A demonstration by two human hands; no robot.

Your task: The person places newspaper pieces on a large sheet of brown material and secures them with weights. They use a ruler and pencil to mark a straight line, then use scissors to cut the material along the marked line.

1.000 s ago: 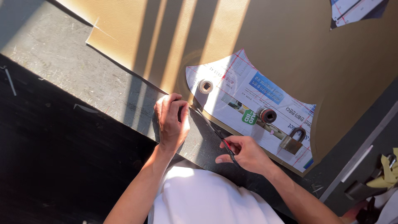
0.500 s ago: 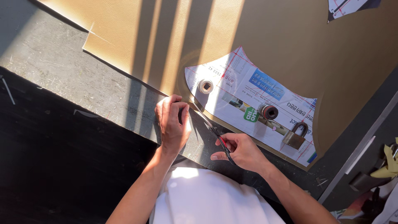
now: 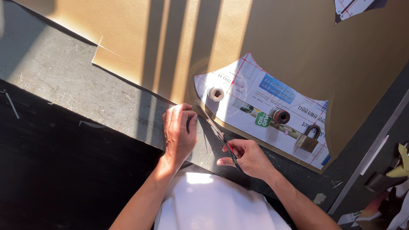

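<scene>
Little has shifted since the earlier frame: our left hand [image 3: 180, 134] still presses near the lower edge of the tan sheet [image 3: 179, 47], and our right hand [image 3: 246, 156] still grips the scissors [image 3: 221, 138] at much the same spot, the blades perhaps a touch further along the cut.

We have the left fingers [image 3: 183, 111] curled and laid flat, tips on the sheet's edge just beside the blades, holding nothing but pinning the material to the dark desk [image 3: 64, 85]. Our right fingers are closed around the red-handled scissors, whose thin blades point up and left toward the corner of the printed paper pattern [image 3: 272, 91]; how far the blades are parted we cannot tell.

That pattern lies on the tan sheet, to the right of the blades. On it sit three weights: a small pale ring [image 3: 216, 94] near its left end, a dark round spool [image 3: 280, 116] in the middle, and a brass padlock [image 3: 308, 139] toward its lower right. Scraps [image 3: 392, 187] lie at the far right edge.
</scene>
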